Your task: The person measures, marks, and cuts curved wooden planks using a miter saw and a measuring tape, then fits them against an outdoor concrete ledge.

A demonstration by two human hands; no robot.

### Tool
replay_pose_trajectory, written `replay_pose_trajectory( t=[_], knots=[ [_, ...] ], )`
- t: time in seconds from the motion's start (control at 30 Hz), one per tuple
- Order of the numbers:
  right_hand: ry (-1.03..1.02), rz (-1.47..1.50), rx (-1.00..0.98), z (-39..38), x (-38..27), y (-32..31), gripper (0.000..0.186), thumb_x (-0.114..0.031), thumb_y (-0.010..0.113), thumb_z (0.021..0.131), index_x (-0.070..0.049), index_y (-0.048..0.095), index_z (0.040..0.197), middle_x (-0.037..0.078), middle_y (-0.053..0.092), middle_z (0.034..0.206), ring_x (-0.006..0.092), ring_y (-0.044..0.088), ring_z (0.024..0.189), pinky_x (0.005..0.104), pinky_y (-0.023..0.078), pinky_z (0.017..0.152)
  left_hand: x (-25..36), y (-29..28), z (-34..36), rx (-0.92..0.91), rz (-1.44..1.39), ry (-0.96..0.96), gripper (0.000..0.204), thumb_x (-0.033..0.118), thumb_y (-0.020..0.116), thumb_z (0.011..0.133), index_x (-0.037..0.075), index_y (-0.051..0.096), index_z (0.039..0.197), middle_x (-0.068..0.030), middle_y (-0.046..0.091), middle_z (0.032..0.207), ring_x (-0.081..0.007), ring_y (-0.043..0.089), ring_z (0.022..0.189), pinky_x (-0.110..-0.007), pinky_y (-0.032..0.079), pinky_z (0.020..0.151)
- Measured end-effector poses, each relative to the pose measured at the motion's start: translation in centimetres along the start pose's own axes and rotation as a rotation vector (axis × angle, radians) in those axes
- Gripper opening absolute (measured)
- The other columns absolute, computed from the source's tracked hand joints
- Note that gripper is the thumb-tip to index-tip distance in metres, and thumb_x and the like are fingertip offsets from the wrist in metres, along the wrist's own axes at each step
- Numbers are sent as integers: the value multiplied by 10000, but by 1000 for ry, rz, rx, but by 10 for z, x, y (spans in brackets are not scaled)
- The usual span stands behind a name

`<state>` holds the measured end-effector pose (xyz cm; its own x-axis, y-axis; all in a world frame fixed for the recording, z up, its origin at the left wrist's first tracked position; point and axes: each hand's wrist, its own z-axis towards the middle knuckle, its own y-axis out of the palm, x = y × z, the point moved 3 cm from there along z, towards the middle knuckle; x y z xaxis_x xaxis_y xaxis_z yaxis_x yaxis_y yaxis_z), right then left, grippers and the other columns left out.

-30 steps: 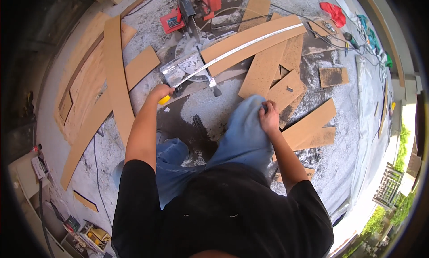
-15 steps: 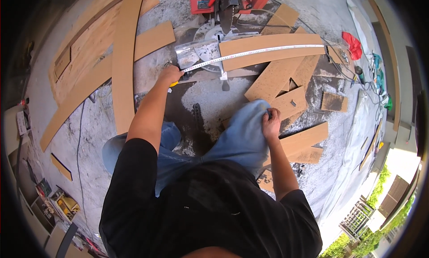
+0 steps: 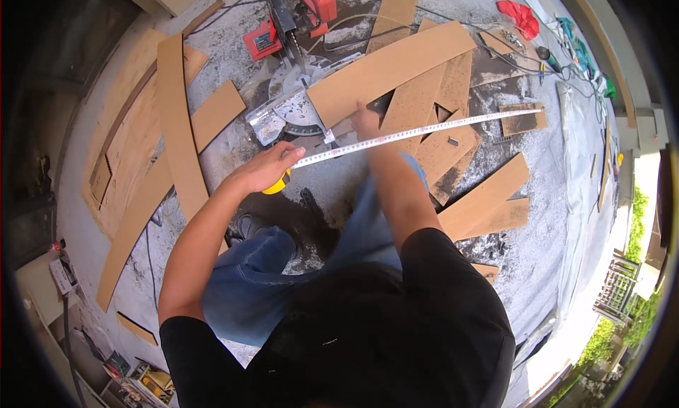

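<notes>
My left hand (image 3: 267, 169) is closed round a yellow tape measure (image 3: 276, 185), its thumb by the blade's mouth. The white blade (image 3: 424, 130) stretches far to the right, off the board, and its tip hangs over a small scrap. A long brown board (image 3: 392, 68) lies on the bed of a red and black miter saw (image 3: 286, 30), its left end by the slot. My right hand (image 3: 366, 121) is at the board's near edge, a fingertip over it; the other fingers are mostly hidden. The blade crosses in front of my right wrist.
Several brown boards lie under and right of the workpiece, with a dusty scrap (image 3: 522, 120) at the right. Long boards (image 3: 177, 104) lie at the left. Cables cross the floor behind the saw. A red bag (image 3: 518, 18) lies at the far right.
The tape blade has come off the board and swung toward me. My right hand has moved from my knee to the board's near edge. The view has turned.
</notes>
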<state>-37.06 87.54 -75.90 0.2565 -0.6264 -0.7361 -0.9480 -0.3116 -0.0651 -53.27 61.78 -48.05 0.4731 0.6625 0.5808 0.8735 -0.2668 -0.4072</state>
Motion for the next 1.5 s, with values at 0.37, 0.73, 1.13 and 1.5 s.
replay_pose_trajectory(
  t=[0.37, 0.73, 1.13, 1.5],
  knots=[
    [38, 388, 26, 9, 6, 17, 294, -262, 702, 966, 25, 683, 1028, 125, 696, 948, 270, 668, 798, 363, 529, 666, -32, 18, -234, 729, -209, -61, 666, 545, 423, 1061, 119, 358, 1569, -91, 636, 814, -190, 597, 753, -319, 470, 713],
    [185, 393, -180, -3, 1, 39, 549, -401, 567, 1052, 24, 512, 1395, 191, 619, 1345, 348, 612, 1228, 535, 506, 1020, -70, 25, -229, 942, -384, -72, 487, 318, 464, 1112, 69, 426, 1529, -34, 575, 842, -105, 515, 755, -243, 431, 706],
    [37, 174, 207, -113, -58, -323, 660, -482, 392, 1099, 15, 397, 1534, 196, 506, 1524, 323, 538, 1353, 444, 412, 1160, -47, 13, -209, 779, -250, -70, 514, 295, 577, 1058, 101, 455, 1517, -75, 598, 859, -169, 562, 805, -330, 484, 767],
    [287, -290, 708, -254, 198, -513, 993, -769, 476, 948, 93, 508, 1439, 192, 609, 1417, 353, 606, 1240, 460, 490, 1037, -29, -1, -177, 647, -221, -40, 456, 338, 640, 1021, 116, 566, 1411, -127, 667, 909, -233, 628, 829, -360, 509, 811]
  ],
)
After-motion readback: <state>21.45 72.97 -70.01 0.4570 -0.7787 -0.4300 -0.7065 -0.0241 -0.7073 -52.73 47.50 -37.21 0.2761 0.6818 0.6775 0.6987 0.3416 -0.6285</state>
